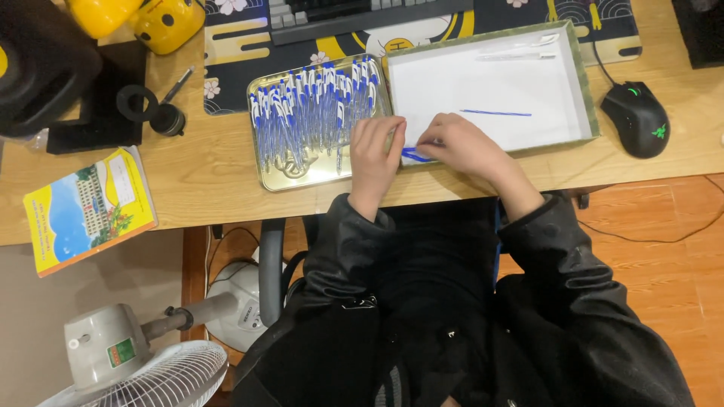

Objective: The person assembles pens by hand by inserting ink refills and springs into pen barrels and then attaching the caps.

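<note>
My left hand (375,154) and my right hand (461,143) meet at the near left corner of a shallow white box (490,90), both closed around a blue pen part (413,156) between them. A single blue refill (495,113) lies inside the box. Clear pen pieces (520,51) rest near the box's far edge. Left of the box stands a gold metal tray (265,169) filled with several blue-and-white pens (313,113); my left hand rests at its right edge.
A black mouse (639,118) lies right of the box. A keyboard (354,15) on a patterned mat sits behind. A yellow booklet (90,207) lies at the desk's left front, with black items (98,98) behind it. A white fan (143,362) stands on the floor.
</note>
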